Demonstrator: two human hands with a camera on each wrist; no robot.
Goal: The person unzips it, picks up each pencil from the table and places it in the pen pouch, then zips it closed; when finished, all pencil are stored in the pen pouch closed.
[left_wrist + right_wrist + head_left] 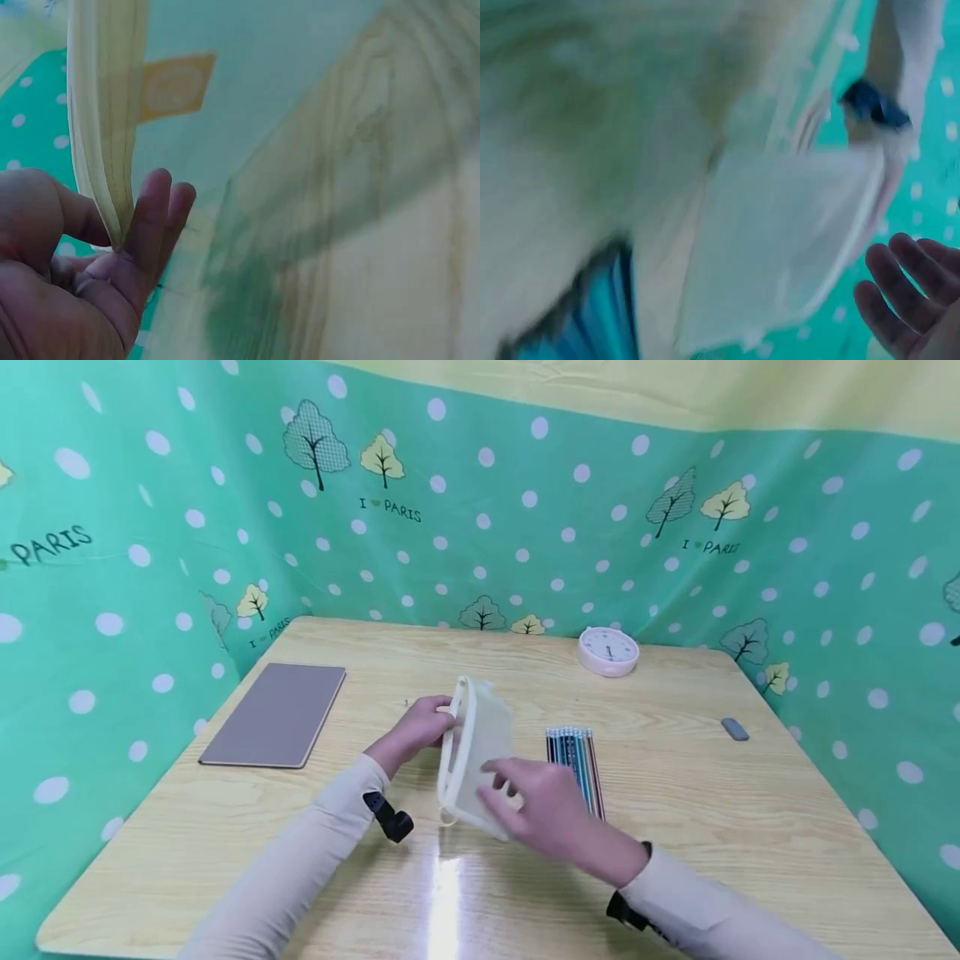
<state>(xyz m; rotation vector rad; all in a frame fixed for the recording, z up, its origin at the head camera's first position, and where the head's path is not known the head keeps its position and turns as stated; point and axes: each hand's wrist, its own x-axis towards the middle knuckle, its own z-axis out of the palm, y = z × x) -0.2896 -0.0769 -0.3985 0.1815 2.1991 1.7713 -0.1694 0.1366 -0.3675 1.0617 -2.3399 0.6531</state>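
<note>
A cream, see-through pouch [489, 752] is held upright over the table, its long opening turned to the left. My left hand [426, 724] pinches its edge between thumb and fingers; the left wrist view shows the pouch's edge [112, 135] in that grip. My right hand [543, 802] hovers by the pouch's right side with loosely bent fingers and nothing in them. In the right wrist view the fingers [900, 292] are apart from the pouch [772, 240]. Under and behind the right hand lies a row of several pencils [573, 756], partly hidden by it.
A grey-brown notebook [277, 714] lies at the left of the wooden table [712, 827]. At the back stands a round pink clock [608, 650]. To the right is a small grey eraser-like block [735, 728]. A patterned green curtain [480, 527] hangs behind the table.
</note>
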